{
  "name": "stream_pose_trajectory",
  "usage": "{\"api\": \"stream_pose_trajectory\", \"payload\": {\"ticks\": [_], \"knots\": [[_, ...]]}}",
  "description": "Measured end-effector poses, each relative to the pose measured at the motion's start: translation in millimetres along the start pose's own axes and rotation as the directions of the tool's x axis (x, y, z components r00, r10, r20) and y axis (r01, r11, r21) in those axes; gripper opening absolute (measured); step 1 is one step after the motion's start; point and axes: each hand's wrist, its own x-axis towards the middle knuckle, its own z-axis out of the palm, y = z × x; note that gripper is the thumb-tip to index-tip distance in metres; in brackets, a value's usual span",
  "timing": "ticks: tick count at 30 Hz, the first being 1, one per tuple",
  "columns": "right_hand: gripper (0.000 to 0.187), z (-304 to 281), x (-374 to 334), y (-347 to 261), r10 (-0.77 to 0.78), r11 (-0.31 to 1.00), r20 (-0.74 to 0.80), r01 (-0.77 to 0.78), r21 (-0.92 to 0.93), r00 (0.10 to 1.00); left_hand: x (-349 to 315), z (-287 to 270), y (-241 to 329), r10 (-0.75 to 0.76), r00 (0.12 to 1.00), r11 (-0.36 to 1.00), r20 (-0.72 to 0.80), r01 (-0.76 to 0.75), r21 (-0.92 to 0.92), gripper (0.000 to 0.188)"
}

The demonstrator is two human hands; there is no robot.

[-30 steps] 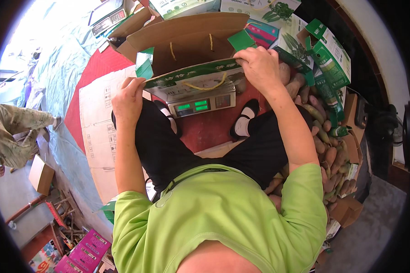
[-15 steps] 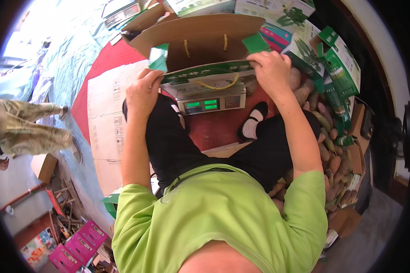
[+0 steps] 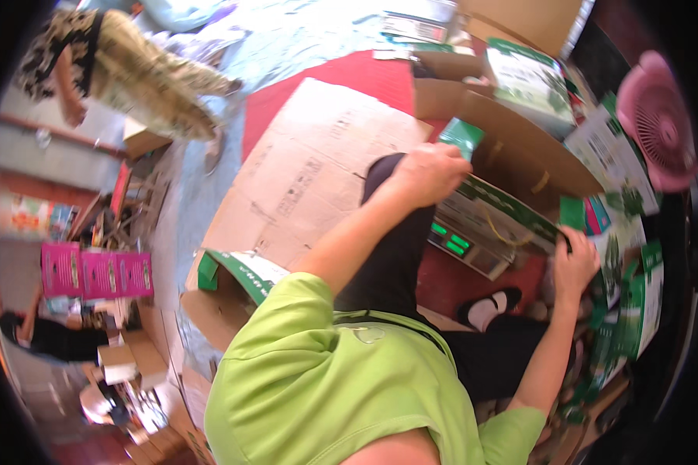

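An open cardboard carton (image 3: 517,208) with a green-and-white front panel, green corner flaps and yellow rope handles stands in front of me. It rests on a digital scale (image 3: 473,258) with lit green figures, between my legs. The fingers of my left hand (image 3: 433,172) are closed on the carton's near left corner, beside a green flap (image 3: 463,136). At the other end of the same front edge, my right hand (image 3: 575,262) grips the right corner with bent fingers. The carton's inside is mostly hidden from here.
Flattened cardboard (image 3: 318,167) lies to my left, with another open carton (image 3: 229,298) by my hip. A pink fan (image 3: 657,120) and green-and-white boxes (image 3: 640,302) stand right. One person in patterned trousers (image 3: 151,74) is far left; another person (image 3: 50,337) is lower left.
My view has swung to the left, so the carton and scale appear farther right and slanted. Both hands stay at the carton's front corners. The fan and a second person have come into view.
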Motion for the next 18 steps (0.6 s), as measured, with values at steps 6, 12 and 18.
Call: {"api": "stream_pose_trajectory", "payload": {"ticks": [6, 12, 18], "knots": [[0.013, 4.4, 2.6, 0.1, -0.059, 0.993, -0.033, 0.062, 0.101, 0.998, -3.8, -2.6, -1.0, 0.061, 0.997, 0.998, -0.041, -0.059, 0.027, 0.008], [0.015, 9.5, 6.0, -2.2, -0.055, 0.992, -0.021, 0.057, 0.115, 0.998, -8.3, -4.9, -5.1, 0.071, 0.997, 0.997, -0.015, -0.070, 0.038, 0.007], [0.025, 12.8, 4.3, 30.0, -0.115, 0.943, -0.011, 0.113, 0.314, 0.993, -0.6, -5.4, 2.4, 0.071, 0.997, 0.997, 0.026, -0.072, 0.010, 0.008]]}}
